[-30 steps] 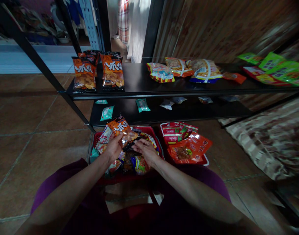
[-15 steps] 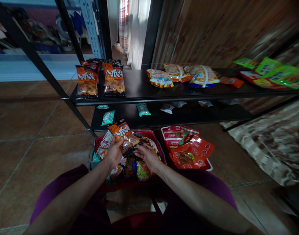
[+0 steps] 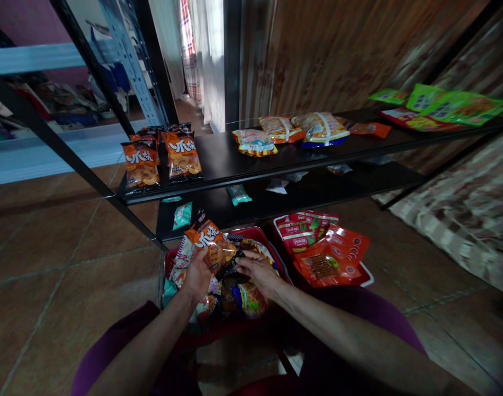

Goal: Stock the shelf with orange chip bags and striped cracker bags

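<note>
An orange and black snack bag (image 3: 215,246) is held between my two hands, tilted above a red basket (image 3: 257,231). My left hand (image 3: 198,274) grips its left edge, with the thumb on the front. The fingers of my right hand (image 3: 257,270) pinch the black bottom corner. Below the bag, the basket holds several mixed snack packets, among them a blue, yellow and green one (image 3: 251,300) under my right hand. On the upper shelf at left, orange and black bags of the same look stand upright, one in front (image 3: 182,154) and another (image 3: 141,165) beside it.
A black shelf rack (image 3: 222,157) spans the view ahead. Its upper board bears noodle-like packs (image 3: 323,130) and green packets (image 3: 445,104); small teal packets (image 3: 182,215) lie on the lower one. Right of the basket is a tray (image 3: 369,278) of red and orange packets (image 3: 333,258).
The view has swung and tilted, so the rack now slants up to the right. Both hands keep hold of the snack bag above the basket, with little change in grip.
</note>
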`<state>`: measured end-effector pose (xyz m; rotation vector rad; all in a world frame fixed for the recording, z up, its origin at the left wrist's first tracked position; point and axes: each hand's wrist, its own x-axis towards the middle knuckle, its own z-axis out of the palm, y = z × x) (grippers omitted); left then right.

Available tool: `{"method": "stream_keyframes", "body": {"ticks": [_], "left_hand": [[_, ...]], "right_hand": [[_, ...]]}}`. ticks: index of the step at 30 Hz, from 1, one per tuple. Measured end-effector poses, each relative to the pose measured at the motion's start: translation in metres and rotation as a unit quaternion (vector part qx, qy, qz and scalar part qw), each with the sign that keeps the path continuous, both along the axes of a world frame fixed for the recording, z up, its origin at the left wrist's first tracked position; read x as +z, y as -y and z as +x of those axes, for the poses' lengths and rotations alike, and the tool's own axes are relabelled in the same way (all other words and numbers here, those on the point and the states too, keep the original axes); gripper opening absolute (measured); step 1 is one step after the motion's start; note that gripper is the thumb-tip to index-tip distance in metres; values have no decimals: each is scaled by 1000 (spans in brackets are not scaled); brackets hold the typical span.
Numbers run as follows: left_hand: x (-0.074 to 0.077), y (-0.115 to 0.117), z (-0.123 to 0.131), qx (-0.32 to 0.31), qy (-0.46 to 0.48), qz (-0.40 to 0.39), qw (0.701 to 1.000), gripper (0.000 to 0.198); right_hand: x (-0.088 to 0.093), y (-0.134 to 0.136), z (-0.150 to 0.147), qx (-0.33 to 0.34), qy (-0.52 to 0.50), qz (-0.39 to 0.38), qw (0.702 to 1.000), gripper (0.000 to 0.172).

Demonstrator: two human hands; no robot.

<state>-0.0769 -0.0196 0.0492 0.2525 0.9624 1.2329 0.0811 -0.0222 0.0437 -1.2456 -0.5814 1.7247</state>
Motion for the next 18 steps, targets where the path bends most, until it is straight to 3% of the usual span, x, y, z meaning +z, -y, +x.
{"method": "stream_keyframes", "body": {"ticks": [7,15,18], "left_hand": [[0,-5,-3,34,-36,-21,999,19],[5,-9,-8,26,-9,-39,999,13],[4,-9,-8,14,10,-38,999,15]], "right_hand": [[-10,2,4,46,100,117,987,12],[-8,-7,5,16,102,172,980,18],[-5,-10,6,10,160,217,963,11]]}}
